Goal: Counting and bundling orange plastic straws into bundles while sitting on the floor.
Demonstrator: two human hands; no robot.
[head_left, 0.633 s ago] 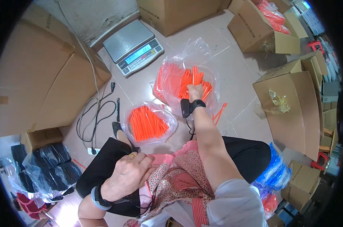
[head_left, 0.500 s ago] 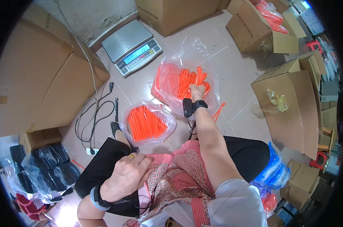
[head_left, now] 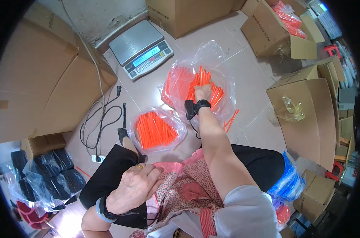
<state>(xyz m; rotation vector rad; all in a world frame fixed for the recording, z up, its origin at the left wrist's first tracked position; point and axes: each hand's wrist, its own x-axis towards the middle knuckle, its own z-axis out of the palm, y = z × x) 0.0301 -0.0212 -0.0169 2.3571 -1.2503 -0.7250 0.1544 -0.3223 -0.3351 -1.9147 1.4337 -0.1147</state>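
Note:
My right hand (head_left: 203, 92) reaches into a large clear plastic bag (head_left: 222, 63) and closes round a bundle of thin orange plastic sticks (head_left: 203, 75), whose ends stick up past the fingers. More loose orange sticks (head_left: 216, 96) lie around it, and a paler, plastic-covered batch (head_left: 174, 85) fills the bag's left side. A second, smaller clear bag (head_left: 182, 133) of neatly aligned orange sticks (head_left: 154, 130) lies nearer to me on the left. Fingers loosely curled, my left hand (head_left: 138, 184) rests on my lap with nothing visible in it; its palm is hidden.
A digital scale (head_left: 136, 43) stands at the far left of the bags. Cables (head_left: 102, 123) and a black pen (head_left: 124, 115) lie on the floor. A large carton (head_left: 41, 91) stands left, open cartons (head_left: 303, 99) right. Loose orange sticks (head_left: 231, 120) lie beside the large bag.
My right hand has shifted slightly left and lower within the large bag. The sticks it grips now stand more bunched above the fingers. My left hand stays put.

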